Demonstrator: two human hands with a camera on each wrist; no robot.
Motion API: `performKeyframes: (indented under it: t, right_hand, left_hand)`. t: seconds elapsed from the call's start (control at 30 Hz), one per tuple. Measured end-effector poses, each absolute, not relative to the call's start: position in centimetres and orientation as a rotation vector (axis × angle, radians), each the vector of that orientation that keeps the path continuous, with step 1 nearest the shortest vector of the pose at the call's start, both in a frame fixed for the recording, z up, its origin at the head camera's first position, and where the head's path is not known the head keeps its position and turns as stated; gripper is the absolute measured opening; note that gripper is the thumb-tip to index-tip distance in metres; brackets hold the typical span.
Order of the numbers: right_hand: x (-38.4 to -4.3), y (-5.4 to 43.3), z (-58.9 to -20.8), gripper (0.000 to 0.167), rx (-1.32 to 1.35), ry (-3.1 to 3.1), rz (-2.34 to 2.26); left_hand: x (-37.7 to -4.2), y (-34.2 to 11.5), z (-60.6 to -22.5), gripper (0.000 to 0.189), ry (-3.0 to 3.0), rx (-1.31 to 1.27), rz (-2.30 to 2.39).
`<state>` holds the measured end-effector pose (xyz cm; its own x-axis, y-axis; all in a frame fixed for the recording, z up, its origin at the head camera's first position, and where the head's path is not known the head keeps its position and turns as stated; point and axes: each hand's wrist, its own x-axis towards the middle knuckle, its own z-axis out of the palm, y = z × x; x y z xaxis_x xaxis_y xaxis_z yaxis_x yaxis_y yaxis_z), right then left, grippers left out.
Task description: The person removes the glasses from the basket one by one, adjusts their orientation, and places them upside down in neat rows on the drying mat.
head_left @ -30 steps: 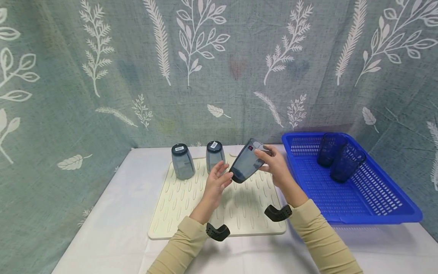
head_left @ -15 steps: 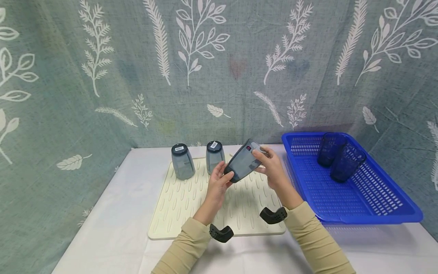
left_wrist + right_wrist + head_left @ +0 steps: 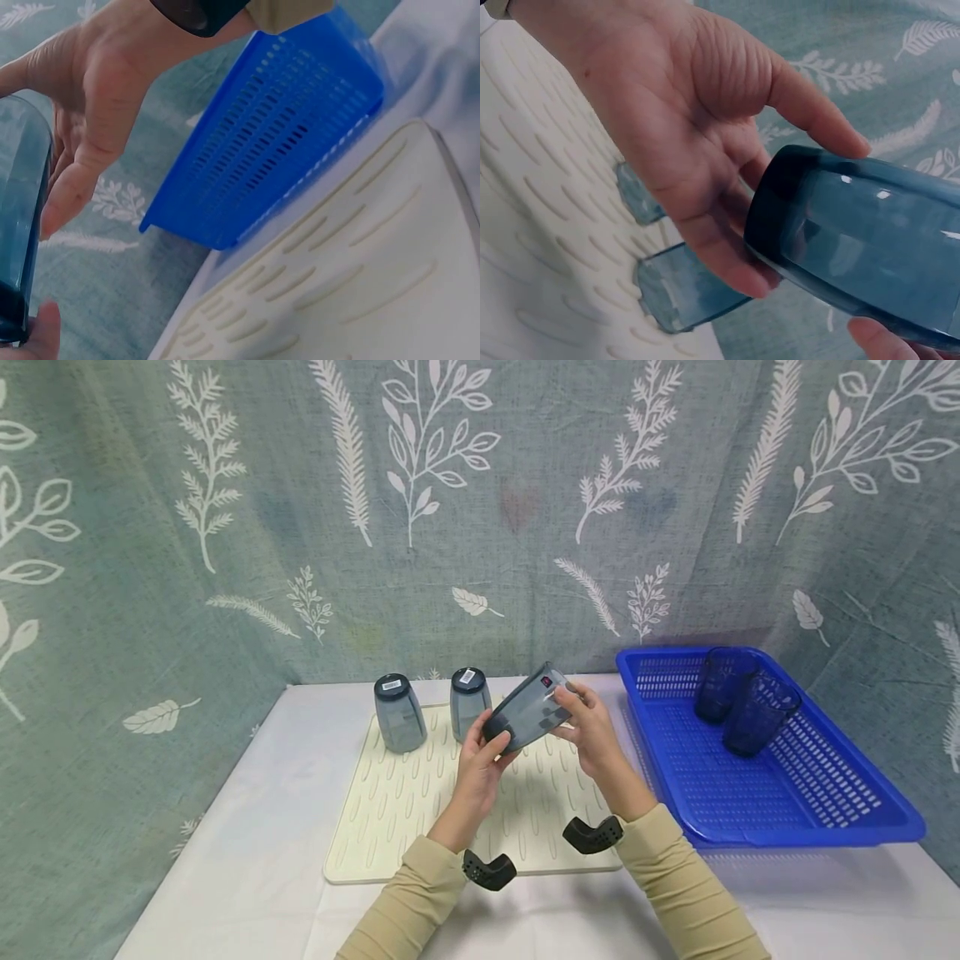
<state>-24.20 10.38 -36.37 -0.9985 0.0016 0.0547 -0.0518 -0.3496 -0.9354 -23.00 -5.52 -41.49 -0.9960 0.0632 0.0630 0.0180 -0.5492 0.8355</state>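
Note:
Both hands hold a blue-grey tinted drinking glass (image 3: pixel 528 708) above a cream ridged mat, tilted well over with its dark base toward the lower left. My left hand (image 3: pixel 478 767) grips the base end, thumb on the near side; its fingers go partly behind the glass. Toward the rim, my right hand (image 3: pixel 596 727) pinches the side, with the thumb beside a small red sticker. Seen from the right wrist, the left hand (image 3: pixel 667 112) wraps the thick base. Two similar glasses, a left one (image 3: pixel 400 714) and a right one (image 3: pixel 470 706), stand upside down at the mat's back.
The cream mat (image 3: pixel 405 827) lies on a white-covered table (image 3: pixel 247 827). Right of it sits a blue perforated basket (image 3: pixel 720 802) with two more glasses (image 3: pixel 757 714) in it. A patterned grey-green curtain (image 3: pixel 517 568) hangs behind the table.
The held glass has shifted slightly left and tipped closer to level. My left hand has closed further round its base, and my right hand has moved left with it.

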Motion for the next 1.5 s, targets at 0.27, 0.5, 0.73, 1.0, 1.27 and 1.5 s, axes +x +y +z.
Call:
performKeyframes:
  t: [0.27,0.5,0.73,1.0,1.27,1.5]
  right_hand:
    - [-24.2,10.2,-36.9,0.058,0.085,-1.7,2.596]
    - [-24.2,9.9,-37.3,0.036,0.135,-1.571,2.638]
    - [-24.2,9.7,-37.6,0.04,0.131,-1.512,2.654]
    - [-24.3,9.7,-38.0,0.032,0.153,-1.472,2.68]
    - [-24.3,10.1,-38.2,0.031,0.229,-1.641,2.685]
    - [-24.4,10.7,-38.2,0.069,0.24,-1.926,2.641]
  left_hand:
    - [-22.9,-5.4,-41.1,0.063,1.386,0.141,2.796]
    - [-22.9,-5.3,-41.1,0.065,1.284,0.184,2.862]
    - [-22.9,-5.1,-41.1,0.081,1.239,0.231,2.914]
    - [-22.9,-4.9,-41.1,0.078,1.249,0.233,2.933]
    - [-23.2,-6.0,-41.2,0.069,1.326,0.234,2.906]
    - [-23.5,-7.2,-41.0,0.068,1.429,0.252,2.869]
